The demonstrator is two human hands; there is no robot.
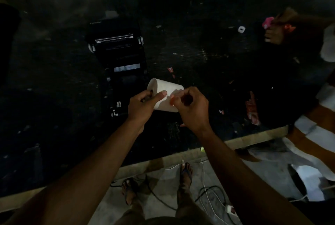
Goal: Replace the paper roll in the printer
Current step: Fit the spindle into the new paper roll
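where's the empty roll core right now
The small white ring-shaped core lies on the dark tabletop in the far right of the head view, well right of the open black printer, near another person's hand.

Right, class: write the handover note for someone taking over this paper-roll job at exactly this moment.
Left hand: holds the white paper roll by its left end, a finger at the core hole.
Right hand: pinches at the roll's right end, apparently picking at the loose edge.
Printer: on the dark table, cover open, just beyond the hands.
A small white spool, possibly the old core, lies far right.
Done: printer opened, new roll in hand.
Left: free the paper edge, seat the roll, close the cover.
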